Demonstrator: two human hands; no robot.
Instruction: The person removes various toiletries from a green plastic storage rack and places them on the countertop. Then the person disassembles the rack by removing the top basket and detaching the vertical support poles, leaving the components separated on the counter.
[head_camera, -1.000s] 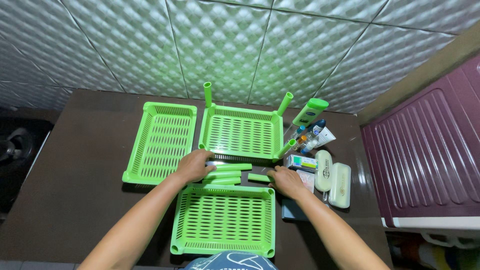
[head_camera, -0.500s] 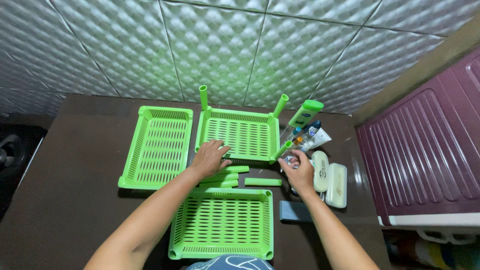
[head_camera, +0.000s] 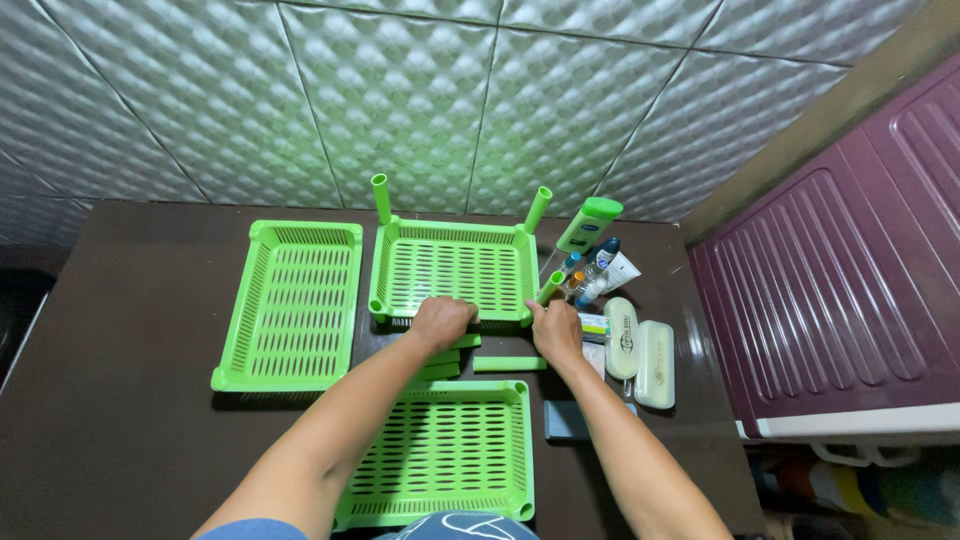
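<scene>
The middle tray (head_camera: 455, 272) is gripped at its near rim by the left hand (head_camera: 440, 322) — its corner peg (head_camera: 551, 289) is pinched by the right hand (head_camera: 557, 333).

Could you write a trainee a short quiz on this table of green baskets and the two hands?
1. True or false: three green baskets lie on the dark table.
2. How many green tubes stand upright in the middle basket's corners?
3. Which hand touches that basket's near right corner: A left hand, B right hand?

Key
1. True; the others are the left basket and the near basket.
2. Three: two at the back, one at the near right.
3. B.
</scene>
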